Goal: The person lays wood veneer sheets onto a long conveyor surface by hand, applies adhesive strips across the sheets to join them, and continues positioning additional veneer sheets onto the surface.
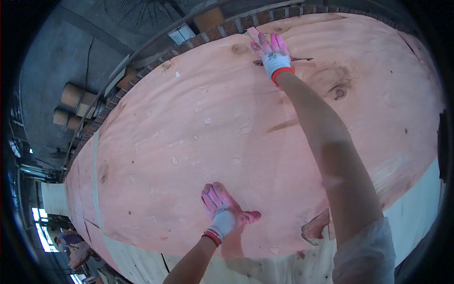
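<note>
A large pinkish wood veneer sheet with knots and pale rough patches spreads out in front of me. My left hand lies on it near its near edge, fingers stretched forward and thumb out to the right. My right hand reaches to the far edge, palm down with fingers extended, over a dark split in the wood. Both hands wear white gloves stained pink on the fingers, with red cuffs. Neither hand holds anything. A torn hole with a ragged rim shows near the sheet's near edge, beside my right forearm.
Paler wood shows beneath the near edge. A dark stack edge runs along the far side. Beyond it are a large caged fan, brown cardboard rolls and a grey floor. Another person is at the far left.
</note>
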### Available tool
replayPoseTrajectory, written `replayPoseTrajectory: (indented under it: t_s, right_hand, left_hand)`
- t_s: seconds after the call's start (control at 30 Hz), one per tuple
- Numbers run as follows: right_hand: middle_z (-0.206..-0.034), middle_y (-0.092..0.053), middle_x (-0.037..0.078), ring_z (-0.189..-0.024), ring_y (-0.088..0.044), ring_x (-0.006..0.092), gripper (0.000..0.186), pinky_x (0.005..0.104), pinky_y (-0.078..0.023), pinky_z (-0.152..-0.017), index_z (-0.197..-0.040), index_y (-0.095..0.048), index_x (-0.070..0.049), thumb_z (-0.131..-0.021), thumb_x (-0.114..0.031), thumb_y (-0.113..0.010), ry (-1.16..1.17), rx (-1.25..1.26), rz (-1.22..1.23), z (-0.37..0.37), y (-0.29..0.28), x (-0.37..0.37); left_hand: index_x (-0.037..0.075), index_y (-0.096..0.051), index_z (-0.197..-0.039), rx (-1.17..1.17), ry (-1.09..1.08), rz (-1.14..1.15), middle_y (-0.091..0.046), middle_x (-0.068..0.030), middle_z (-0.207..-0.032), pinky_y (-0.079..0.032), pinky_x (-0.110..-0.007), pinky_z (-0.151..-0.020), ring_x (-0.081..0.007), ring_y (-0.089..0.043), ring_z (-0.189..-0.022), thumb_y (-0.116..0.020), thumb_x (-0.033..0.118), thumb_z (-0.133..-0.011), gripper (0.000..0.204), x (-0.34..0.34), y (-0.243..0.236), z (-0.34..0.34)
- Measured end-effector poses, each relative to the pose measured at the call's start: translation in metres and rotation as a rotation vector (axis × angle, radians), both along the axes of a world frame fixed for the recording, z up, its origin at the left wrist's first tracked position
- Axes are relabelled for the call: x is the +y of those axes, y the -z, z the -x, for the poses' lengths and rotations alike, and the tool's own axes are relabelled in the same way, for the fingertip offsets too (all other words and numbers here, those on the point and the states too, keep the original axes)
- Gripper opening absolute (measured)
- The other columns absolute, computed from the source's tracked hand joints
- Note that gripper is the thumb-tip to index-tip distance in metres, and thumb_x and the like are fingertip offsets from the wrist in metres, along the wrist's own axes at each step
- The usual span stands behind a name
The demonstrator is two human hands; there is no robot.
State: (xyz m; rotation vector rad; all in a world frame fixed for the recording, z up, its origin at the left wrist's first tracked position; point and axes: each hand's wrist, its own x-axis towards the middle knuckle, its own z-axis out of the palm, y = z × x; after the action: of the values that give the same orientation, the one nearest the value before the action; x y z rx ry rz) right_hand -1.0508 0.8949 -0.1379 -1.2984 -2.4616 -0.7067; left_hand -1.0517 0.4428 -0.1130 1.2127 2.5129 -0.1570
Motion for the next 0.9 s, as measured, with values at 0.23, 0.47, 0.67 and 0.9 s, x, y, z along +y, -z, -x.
replayPoseTrajectory:
  t_s: [0.23, 0.47, 0.67, 0.9]
  right_hand:
    - [-0.138, -0.042, 0.012, -0.12, -0.043, 0.0363, 0.053, 0.0458, -0.031, -0.105, -0.136, -0.04, -0.021, -0.084, -0.013, -0.047, -0.095, 0.359, -0.157, -0.079, -0.039, -0.096]
    - [-0.122, -0.051, 0.009, -0.104, -0.051, 0.028, 0.046, 0.0437, -0.041, -0.086, -0.127, -0.049, -0.011, -0.083, -0.024, -0.051, -0.524, 0.373, 0.507, -0.213, -0.11, -0.368]
    - [-0.117, -0.054, 0.006, -0.1, -0.053, 0.025, 0.053, 0.0413, -0.042, -0.082, -0.129, -0.049, -0.014, -0.079, -0.03, -0.059, -0.385, 0.313, 1.222, -0.306, -0.145, -0.558]
    - [-0.113, -0.059, 0.005, -0.097, -0.056, 0.0252, 0.049, 0.0395, -0.042, -0.084, -0.123, -0.052, -0.015, -0.075, -0.022, -0.063, -0.2, 0.559, 1.48, -0.379, -0.168, -0.679]
  left_hand:
    - [-0.014, -0.01, -0.138, -0.025, 0.082, -0.017, -0.016, -0.0319, -0.143, -0.008, -0.051, -0.111, -0.0462, -0.009, -0.135, -0.074, 0.069, -0.045, 0.14, 0.004, 0.015, -0.011]
    - [-0.015, -0.015, -0.137, 0.859, 0.877, -0.622, -0.023, -0.034, -0.141, -0.013, -0.055, -0.109, -0.0488, -0.016, -0.133, -0.069, 0.073, -0.046, 0.138, -0.064, 0.115, 0.062]
    - [-0.009, -0.02, -0.139, 0.391, 0.282, -0.168, -0.022, -0.0297, -0.144, -0.016, -0.048, -0.111, -0.0401, -0.017, -0.136, -0.064, 0.066, -0.063, 0.116, -0.022, 0.087, 0.044]
    - [-0.002, -0.043, -0.131, -0.361, -0.03, -0.506, -0.047, -0.018, -0.133, -0.038, -0.04, -0.101, -0.0284, -0.046, -0.122, -0.064, 0.022, -0.082, 0.058, -0.038, 0.016, 0.02]
